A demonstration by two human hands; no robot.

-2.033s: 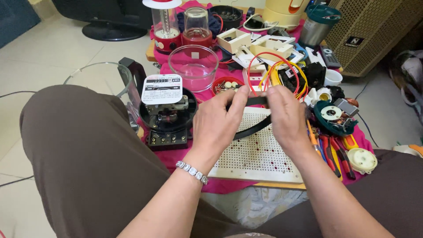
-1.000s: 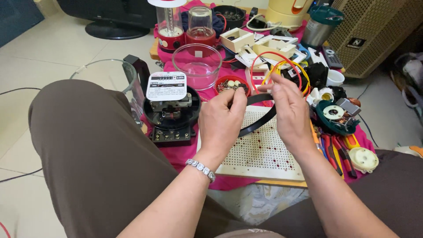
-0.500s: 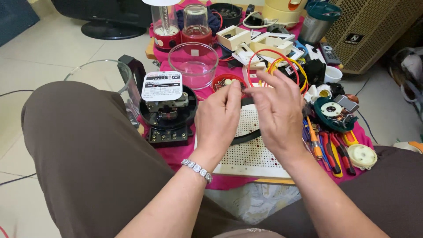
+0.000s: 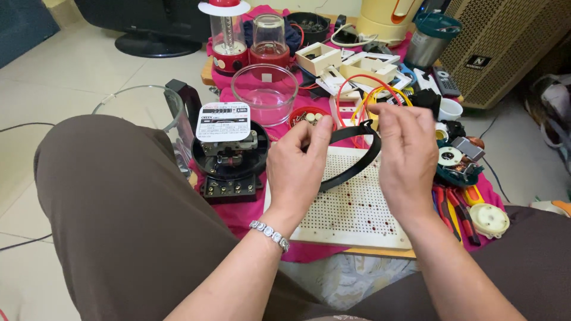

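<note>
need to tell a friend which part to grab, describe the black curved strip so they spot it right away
Start at the white perforated board on the pink cloth, right in front of the person. Just above it, the left hand and right hand hold a black curved strip between them. It is the only thin, flat black band there, unlike the round red and yellow wire loops behind it.

Black curved band (image 4: 351, 156), held btwn both hands; white perforated board (image 4: 357, 208) w/ reddish-brown specks, near centre; magenta cloth (image 4: 238, 214) beneath; black meter base (image 4: 229, 169) w/ white label, left; red, yellow & orange wire loops (image 4: 363, 89), far centre; clear glass bowl (image 4: 264, 92); silver bracelet (image 4: 269, 233), left wrist.
</note>
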